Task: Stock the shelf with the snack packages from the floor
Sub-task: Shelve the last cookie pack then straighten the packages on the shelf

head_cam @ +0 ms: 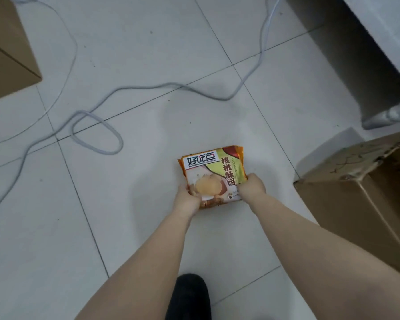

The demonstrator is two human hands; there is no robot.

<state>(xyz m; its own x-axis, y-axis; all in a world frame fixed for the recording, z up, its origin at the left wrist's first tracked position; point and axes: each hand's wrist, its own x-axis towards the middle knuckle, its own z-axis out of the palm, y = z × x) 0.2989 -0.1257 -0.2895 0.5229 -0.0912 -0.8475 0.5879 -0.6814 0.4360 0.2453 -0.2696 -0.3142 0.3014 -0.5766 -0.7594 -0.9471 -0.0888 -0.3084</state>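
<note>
One orange snack package (214,174) is seen low over the tiled floor (148,54), right of centre in the view, its printed face turned up. Whether its far end rests on the tiles cannot be told. Its near edge is gripped from both sides: the left hand (188,199) is curled round the near left corner, and the right hand (252,184) is clamped on the near right edge.

No shelf is shown, so nothing can be counted as stocked; the task is judged to be at an early pick-up stage, with the carry and the placing still left for this package. No other snack package is visible on the tiles.

A grey cable (97,132) is looped across the floor to the far left. A cardboard box (356,204) stands just right of the package, and another box (7,49) at the far left. A dark shoe (189,294) is seen at the near edge.
</note>
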